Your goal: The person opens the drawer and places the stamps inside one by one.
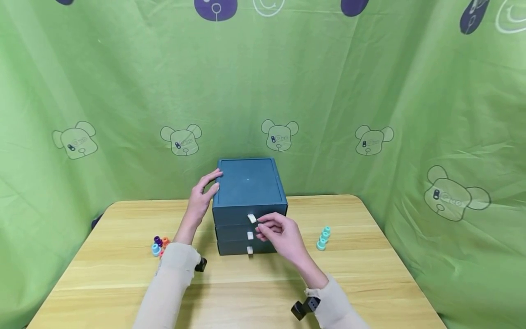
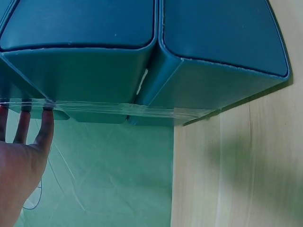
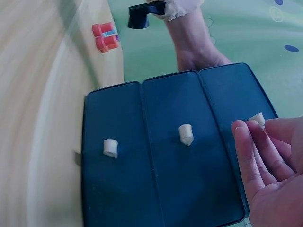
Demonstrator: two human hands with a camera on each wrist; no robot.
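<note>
1. The blue drawer cabinet (image 1: 248,183) stands at the middle of the table (image 1: 370,274), near its far edge.
2. The left hand (image 1: 201,196) has its fingers extended and rests on the cabinet's left side; it grasps nothing.
3. The right hand (image 1: 283,235) is at the near side, with fingers loosely bent, their tips just beside the top handle (image 1: 251,218). No firm hold is seen; whether they touch, one cannot tell.
4. All three drawers appear closed, so the drawer work seems either not begun or already finished; which one, the pictures do not show.
5. The colourful pieces (image 1: 158,240) at left and the teal pieces (image 1: 324,238) at right lie outside the cabinet, so any putting away of these would be left undone.
</note>
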